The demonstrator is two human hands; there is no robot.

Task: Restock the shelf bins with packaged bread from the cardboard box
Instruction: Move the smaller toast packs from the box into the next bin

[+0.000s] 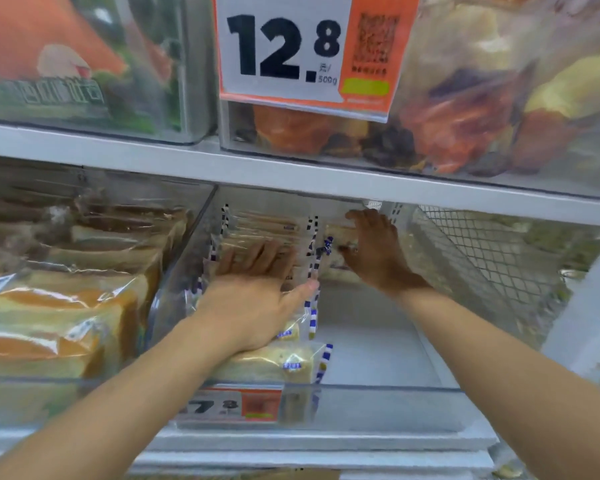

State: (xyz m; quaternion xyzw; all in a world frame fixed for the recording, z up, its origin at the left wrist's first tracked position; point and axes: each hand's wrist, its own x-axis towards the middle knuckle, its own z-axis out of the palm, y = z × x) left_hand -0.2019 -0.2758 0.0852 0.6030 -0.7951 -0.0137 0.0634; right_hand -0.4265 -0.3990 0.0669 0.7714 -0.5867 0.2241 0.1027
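Left hand: your left hand (253,299) is lying flat on top of the bread stack (264,226), fingers straight and together, gripping nothing.
Right hand: your right hand (374,254) is reaching deep to the back right of the middle bin (378,407), spread against a rear bread pack (340,233). You are seeing only the back of the hand, so I cannot tell whether it is grasping the pack or just touching it.
Bread: the striped-edged packs are sitting in the left half of the middle bin, piled from front to back. One front pack (278,362) is lying low by the front wall, partly under your left wrist.
Hidden: your left forearm is covering most of the lower price tag (236,407); only part of the digits is showing. The rear pack is sitting in shadow under the shelf edge (291,174), with its label unreadable.
Neighbours: bagged loaves (56,306) are filling the bin on the left, and a wire mesh basket (482,251) is standing on the right, its contents too blurred to name.
Above: a price sign (291,46) reading 12.8 is hanging over the upper bins. The sign's top is getting cut off by the frame, and the goods behind it are smearing into blur.
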